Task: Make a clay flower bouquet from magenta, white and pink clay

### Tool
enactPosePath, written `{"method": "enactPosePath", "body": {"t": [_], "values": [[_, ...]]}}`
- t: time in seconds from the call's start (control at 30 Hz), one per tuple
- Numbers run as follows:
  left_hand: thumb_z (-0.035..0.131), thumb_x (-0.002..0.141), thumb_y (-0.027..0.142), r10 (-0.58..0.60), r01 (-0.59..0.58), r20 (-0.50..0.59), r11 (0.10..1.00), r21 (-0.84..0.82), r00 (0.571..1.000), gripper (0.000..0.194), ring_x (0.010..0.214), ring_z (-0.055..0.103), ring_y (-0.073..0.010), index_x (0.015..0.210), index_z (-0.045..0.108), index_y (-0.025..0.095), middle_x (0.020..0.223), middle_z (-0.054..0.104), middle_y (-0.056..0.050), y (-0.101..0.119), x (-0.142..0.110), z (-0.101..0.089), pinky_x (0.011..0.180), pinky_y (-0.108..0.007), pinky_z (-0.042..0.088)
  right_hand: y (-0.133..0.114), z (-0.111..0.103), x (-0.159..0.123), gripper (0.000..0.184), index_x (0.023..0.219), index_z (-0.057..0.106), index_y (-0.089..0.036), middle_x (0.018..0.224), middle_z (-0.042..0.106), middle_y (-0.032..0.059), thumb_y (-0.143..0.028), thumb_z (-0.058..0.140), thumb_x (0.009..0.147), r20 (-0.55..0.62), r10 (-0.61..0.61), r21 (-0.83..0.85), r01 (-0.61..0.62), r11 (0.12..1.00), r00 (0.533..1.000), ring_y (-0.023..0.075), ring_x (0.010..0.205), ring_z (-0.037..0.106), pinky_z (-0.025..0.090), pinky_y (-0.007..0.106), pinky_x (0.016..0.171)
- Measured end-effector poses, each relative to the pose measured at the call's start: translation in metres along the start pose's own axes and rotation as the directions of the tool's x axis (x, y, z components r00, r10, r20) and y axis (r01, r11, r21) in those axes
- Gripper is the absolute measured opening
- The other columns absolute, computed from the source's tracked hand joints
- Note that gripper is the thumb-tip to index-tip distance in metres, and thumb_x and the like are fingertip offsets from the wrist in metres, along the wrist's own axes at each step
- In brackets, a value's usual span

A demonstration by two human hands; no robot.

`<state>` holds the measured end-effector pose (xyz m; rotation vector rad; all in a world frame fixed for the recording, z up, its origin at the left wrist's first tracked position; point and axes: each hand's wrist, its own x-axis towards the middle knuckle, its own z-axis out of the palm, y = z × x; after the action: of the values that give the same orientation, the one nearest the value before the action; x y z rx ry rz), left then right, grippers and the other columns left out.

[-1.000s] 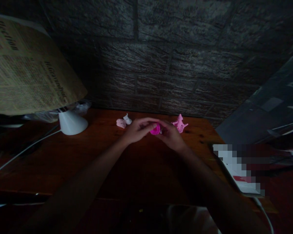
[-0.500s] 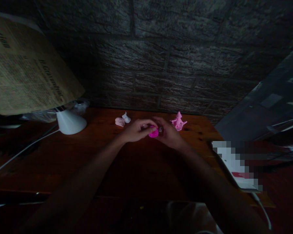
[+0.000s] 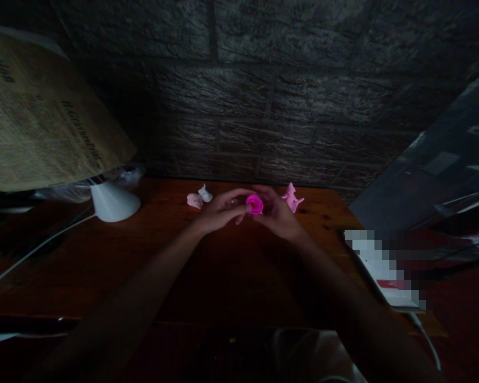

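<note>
Over the far middle of a dark wooden table, both my hands hold one small bright pink rolled piece, shaped like a little rose. My left hand pinches its left side with curled fingers. From the right, my right hand closes on it with thumb and fingertips. Just behind my right hand lies a pale pink crumpled scrap. A light pink lump and a white scrap rest on the table beyond my left hand.
A white lamp base with a cable stands at the back left under a newsprint-patterned shade. A brick wall closes the back. Papers and a cable lie at the right edge.
The pink piece has risen a little between my fingers and turned so its spiral top faces the camera. My hands stay together at the same spot.
</note>
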<state>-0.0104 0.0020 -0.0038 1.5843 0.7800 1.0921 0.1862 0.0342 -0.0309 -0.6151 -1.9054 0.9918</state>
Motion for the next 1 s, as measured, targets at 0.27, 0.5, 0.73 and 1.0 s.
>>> {"method": "enactPosePath", "body": {"t": [0.27, 0.5, 0.73, 1.0], "values": [[0.073, 0.081, 0.043, -0.019, 0.003, -0.181, 0.996, -0.089, 0.983, 0.029, 0.050, 0.056, -0.0105, 0.086, 0.056, 0.021, 0.059, 0.060, 0.004, -0.008, 0.004, 0.007, 0.052, -0.024, 0.046, -0.003, 0.009, 0.001, 0.036, 0.114, 0.067, -0.022, 0.098, 0.077, 0.0057, -0.037, 0.076, 0.082, -0.154, 0.014, -0.133, -0.035, 0.990, 0.988, 0.0217, 0.085, 0.072, 0.059, 0.037, 0.076], [0.057, 0.092, 0.045, -0.012, 0.021, -0.134, 0.997, 0.070, 0.991, 0.033, 0.048, 0.053, -0.0113, 0.070, 0.055, 0.021, 0.056, 0.055, 0.001, -0.007, 0.001, 0.010, 0.052, -0.027, 0.041, -0.007, 0.007, -0.002, 0.039, 0.116, 0.068, -0.021, 0.088, 0.077, 0.0057, -0.036, 0.077, 0.081, -0.239, 0.017, -0.264, -0.082, 0.961, 0.971, 0.0206, 0.074, 0.070, 0.056, 0.035, 0.067], [0.053, 0.095, 0.047, 0.014, -0.011, -0.101, 0.999, 0.033, 0.995, 0.033, 0.047, 0.052, -0.0107, 0.076, 0.053, 0.020, 0.059, 0.055, 0.002, -0.009, 0.001, 0.010, 0.049, -0.026, 0.041, -0.009, 0.011, -0.001, 0.036, 0.112, 0.068, -0.020, 0.087, 0.077, 0.0053, -0.038, 0.077, 0.082, -0.266, -0.007, -0.233, -0.058, 0.971, 0.964, 0.0201, 0.071, 0.069, 0.054, 0.033, 0.063], [0.057, 0.094, 0.042, -0.017, 0.038, -0.150, 0.989, 0.142, 0.989, 0.029, 0.048, 0.050, -0.0094, 0.077, 0.055, 0.019, 0.053, 0.052, 0.004, -0.009, 0.000, 0.018, 0.051, -0.024, 0.039, -0.011, 0.011, -0.002, 0.030, 0.108, 0.067, -0.019, 0.092, 0.074, 0.0072, -0.028, 0.075, 0.081, -0.322, -0.084, -0.395, -0.053, 0.917, 0.943, 0.0206, 0.073, 0.068, 0.055, 0.035, 0.067]]}}
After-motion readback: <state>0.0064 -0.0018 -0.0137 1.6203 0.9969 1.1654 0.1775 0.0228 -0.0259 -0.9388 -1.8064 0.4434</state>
